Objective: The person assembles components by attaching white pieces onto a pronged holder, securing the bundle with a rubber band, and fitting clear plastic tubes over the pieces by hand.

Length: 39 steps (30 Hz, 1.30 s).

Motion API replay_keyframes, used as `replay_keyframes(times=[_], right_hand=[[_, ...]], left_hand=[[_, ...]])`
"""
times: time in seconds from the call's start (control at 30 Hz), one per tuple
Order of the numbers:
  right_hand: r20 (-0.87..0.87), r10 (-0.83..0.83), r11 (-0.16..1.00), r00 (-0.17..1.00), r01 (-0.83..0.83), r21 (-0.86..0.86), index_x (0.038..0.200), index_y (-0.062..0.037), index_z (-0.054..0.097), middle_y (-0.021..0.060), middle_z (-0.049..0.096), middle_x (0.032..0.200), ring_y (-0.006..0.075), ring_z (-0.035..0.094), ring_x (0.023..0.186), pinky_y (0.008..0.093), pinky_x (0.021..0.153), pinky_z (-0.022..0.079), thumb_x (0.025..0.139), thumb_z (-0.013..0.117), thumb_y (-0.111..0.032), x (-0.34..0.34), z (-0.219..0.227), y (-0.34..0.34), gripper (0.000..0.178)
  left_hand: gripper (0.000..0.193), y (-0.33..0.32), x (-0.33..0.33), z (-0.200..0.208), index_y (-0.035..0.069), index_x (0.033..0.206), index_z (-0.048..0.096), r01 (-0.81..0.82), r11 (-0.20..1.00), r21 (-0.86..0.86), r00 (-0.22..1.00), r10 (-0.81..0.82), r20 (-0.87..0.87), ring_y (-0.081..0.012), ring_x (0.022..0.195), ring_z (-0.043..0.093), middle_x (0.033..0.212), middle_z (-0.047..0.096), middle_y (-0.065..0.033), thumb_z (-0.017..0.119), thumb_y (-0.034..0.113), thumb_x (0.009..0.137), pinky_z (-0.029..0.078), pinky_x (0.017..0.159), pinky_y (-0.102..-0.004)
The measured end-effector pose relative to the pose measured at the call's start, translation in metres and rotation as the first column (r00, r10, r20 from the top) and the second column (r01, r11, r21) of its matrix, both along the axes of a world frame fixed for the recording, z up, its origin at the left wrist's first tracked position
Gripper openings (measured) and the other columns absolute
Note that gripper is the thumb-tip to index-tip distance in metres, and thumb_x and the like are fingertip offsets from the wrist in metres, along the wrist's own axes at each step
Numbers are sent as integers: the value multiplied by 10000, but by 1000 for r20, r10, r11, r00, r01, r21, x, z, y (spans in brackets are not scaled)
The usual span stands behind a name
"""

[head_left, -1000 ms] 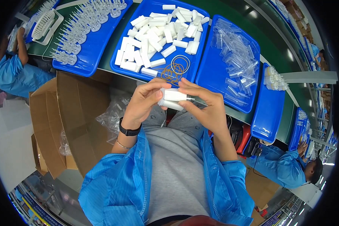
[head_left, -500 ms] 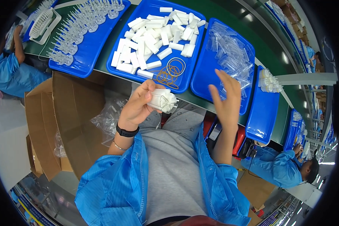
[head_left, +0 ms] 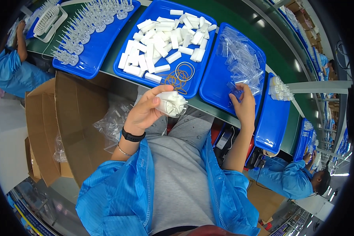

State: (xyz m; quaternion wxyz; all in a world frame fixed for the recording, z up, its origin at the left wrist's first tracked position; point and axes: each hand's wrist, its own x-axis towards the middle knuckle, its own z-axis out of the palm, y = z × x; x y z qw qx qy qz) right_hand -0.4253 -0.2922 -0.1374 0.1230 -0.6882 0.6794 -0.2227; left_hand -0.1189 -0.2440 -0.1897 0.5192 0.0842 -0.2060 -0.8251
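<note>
My left hand [head_left: 144, 109] is closed around a cylinder-like bundle of white parts [head_left: 171, 104] with clear pieces at its end, held in front of my body. Over the front of a blue tray [head_left: 213, 86], my right hand [head_left: 246, 107] pinches a clear plastic piece [head_left: 235, 92] between thumb and fingers. Behind that hand, a heap of clear plastic pieces [head_left: 240, 51] fills the tray's far part. To its left, another blue tray [head_left: 203, 69] holds many white blocks [head_left: 157, 41], with tan rubber bands [head_left: 176, 82] by its near edge.
At the far left a blue tray [head_left: 96, 65] carries rows of clear spiky parts [head_left: 76, 35], beside a white handheld fan [head_left: 49, 23]. A narrow blue tray [head_left: 272, 126] on the right bears white pieces [head_left: 280, 89]. Cardboard boxes [head_left: 74, 118] stand left of me. Co-workers sit on both sides.
My right hand has come down from open above the tray and now pinches a clear piece there. The left hand keeps hold of the bundle, almost unmoved.
</note>
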Motion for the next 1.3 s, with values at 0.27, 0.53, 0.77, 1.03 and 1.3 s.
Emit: replay_keyframes(times=[0.27, 0.53, 0.77, 1.03, 1.3], right_hand=[[89, 9, 1000, 996, -8, -11, 956, -50, 656, 63, 591, 845, 131, 457, 576, 259, 567, 412, 660, 743, -29, 11, 9, -4, 308], [426, 471, 882, 773, -408, -234, 1060, -73, 670, 63, 588, 770, 158, 501, 688, 240, 625, 377, 769, 648, -50, 59, 46, 18, 293], [422, 514, 850, 747, -511, -129, 956, -52, 677, 61, 586, 786, 174, 519, 732, 270, 673, 418, 766, 650, -50, 84, 65, 28, 192], [492, 505, 857, 709, -477, -193, 901, -54, 683, 47, 618, 760, 148, 555, 718, 249, 617, 450, 671, 752, -61, 90, 54, 27, 240], [507, 505, 863, 698, -419, -283, 954, -51, 677, 60, 624, 781, 147, 560, 698, 250, 632, 445, 637, 767, -38, 101, 54, 30, 330]], left_hand=[[485, 3, -2, 6, -3, 1219, 490, -7, 1000, -2, 998, 7, 67, -278, 1085, 559, 1182, 542, -160, 660, 229, 829, 478, 905, -385], [415, 3, -6, 17, -2, 1166, 529, -85, 993, -87, 945, 108, 308, -260, 1042, 589, 1149, 572, -160, 663, 188, 823, 519, 849, -362], [331, 2, -7, 22, 4, 1151, 552, -122, 991, -54, 930, 133, 342, -212, 965, 618, 1130, 586, -163, 622, 63, 833, 563, 735, -282], [309, 2, -11, 26, -12, 1106, 575, -157, 981, -117, 905, 190, 381, -193, 981, 597, 1109, 581, -136, 627, -11, 801, 552, 757, -279], [319, 1, -15, 26, -11, 1069, 597, -140, 953, -268, 841, 257, 476, -162, 1004, 555, 1102, 550, -98, 647, -70, 759, 484, 843, -265]])
